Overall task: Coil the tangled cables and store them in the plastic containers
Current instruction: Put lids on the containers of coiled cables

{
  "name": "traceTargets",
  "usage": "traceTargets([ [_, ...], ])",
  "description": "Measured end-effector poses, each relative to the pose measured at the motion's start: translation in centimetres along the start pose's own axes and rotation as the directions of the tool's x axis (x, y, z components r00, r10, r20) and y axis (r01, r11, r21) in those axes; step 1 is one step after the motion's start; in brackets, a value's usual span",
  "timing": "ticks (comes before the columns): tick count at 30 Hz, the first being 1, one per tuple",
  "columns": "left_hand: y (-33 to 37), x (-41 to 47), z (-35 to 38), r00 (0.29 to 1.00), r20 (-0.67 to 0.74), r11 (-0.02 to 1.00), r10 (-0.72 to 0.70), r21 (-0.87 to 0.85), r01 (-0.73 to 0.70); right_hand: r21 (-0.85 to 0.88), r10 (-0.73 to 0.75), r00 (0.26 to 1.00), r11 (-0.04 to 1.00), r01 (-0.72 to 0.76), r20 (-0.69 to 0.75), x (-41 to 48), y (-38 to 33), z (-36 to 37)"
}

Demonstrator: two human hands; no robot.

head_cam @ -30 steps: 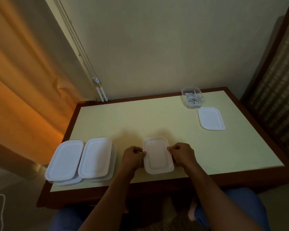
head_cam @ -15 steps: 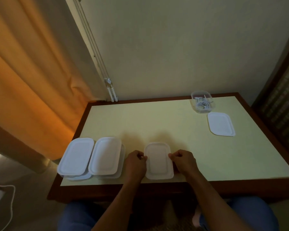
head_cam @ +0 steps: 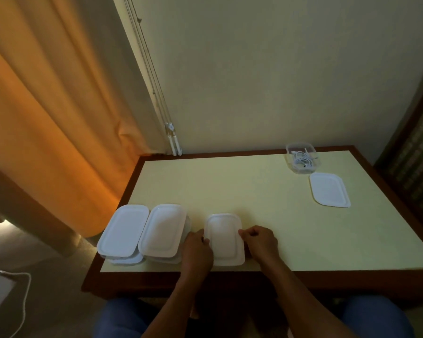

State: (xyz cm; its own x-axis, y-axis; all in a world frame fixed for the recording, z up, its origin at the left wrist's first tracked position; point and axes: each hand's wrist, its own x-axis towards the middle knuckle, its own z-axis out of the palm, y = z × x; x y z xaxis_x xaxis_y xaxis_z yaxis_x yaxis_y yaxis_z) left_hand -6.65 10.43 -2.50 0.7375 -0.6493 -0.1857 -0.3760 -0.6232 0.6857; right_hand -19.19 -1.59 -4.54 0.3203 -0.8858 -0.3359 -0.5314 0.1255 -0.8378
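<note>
At the near edge of the table (head_cam: 230, 186), left hand (head_cam: 197, 248) and right hand (head_cam: 260, 242) pinch the lidded container (head_cam: 225, 240) by its long sides, fingers curled. Uneven force could push it off that edge.

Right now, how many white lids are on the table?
4 lids: two topping stacks near left, one between left hand and right hand, one loose far right. Stacks may hide more.

contents under the lid (head_cam: 225, 240) between left hand (head_cam: 197, 250) and right hand (head_cam: 260, 242) hidden, lower containers (head_cam: 126, 261) beside left hand mostly covered, plugs of the cable (head_cam: 303, 162) far beyond right hand too small to tell
</note>
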Motion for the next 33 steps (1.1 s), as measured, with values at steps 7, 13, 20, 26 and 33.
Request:
traceTargets([
  [7,2.0,-0.4,1.3,0.971,-0.137,0.979,0.197,0.079,-0.187,0.129,-0.025,0.999,0.991,0.021,0.029,0.3,0.5,-3.3],
  [13,6.5,2.2,3.9,0.934,-0.139,0.941,0.328,-0.042,-0.337,0.182,-0.072,0.992,0.979,0.091,-0.107,4.3,1.1,-9.6],
  [20,13.9,7.9,8.4,0.955,0.059,0.941,0.29,-0.202,-0.273,0.189,-0.072,0.964,0.974,0.123,-0.257,10.8,0.9,-17.1],
  [26,18.9,14.9,14.4,0.964,0.162,0.937,0.21,-0.316,-0.151,0.104,-0.103,0.934,0.984,0.147,-0.341,18.5,0.8,-20.4],
  [33,22.5,22.5,20.6,0.964,0.249,0.917,0.094,-0.398,0.014,-0.033,-0.146,0.911,0.989,0.145,-0.384,28.0,-0.3,-20.9],
])
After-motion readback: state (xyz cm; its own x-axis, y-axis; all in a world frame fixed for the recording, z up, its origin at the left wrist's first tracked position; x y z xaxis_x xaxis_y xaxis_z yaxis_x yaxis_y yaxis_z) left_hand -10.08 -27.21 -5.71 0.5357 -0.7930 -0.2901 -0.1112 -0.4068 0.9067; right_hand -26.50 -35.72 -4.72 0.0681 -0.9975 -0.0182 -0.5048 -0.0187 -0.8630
